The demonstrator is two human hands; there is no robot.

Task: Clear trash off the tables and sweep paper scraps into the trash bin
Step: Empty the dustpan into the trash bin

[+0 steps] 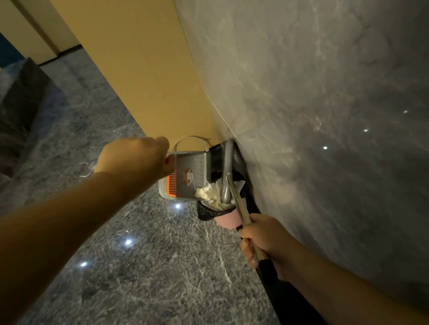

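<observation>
The dustpan (182, 177) hangs tipped over the pink trash bin (225, 217), which sits between the hands against the wall. The left hand (135, 157) grips the pan's upper edge; the right hand (263, 241), nearer the bin, holds the long handle (236, 195) running down into it. Paper scraps (209, 193) spill binward.

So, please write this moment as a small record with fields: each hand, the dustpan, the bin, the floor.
left hand: grips the top edge of the dustpan
right hand: grips the metal handle
dustpan: grey with orange comb, tipped over the bin
bin: pink, black liner, paper scraps at its mouth, beside the wall
floor: dark marble
</observation>
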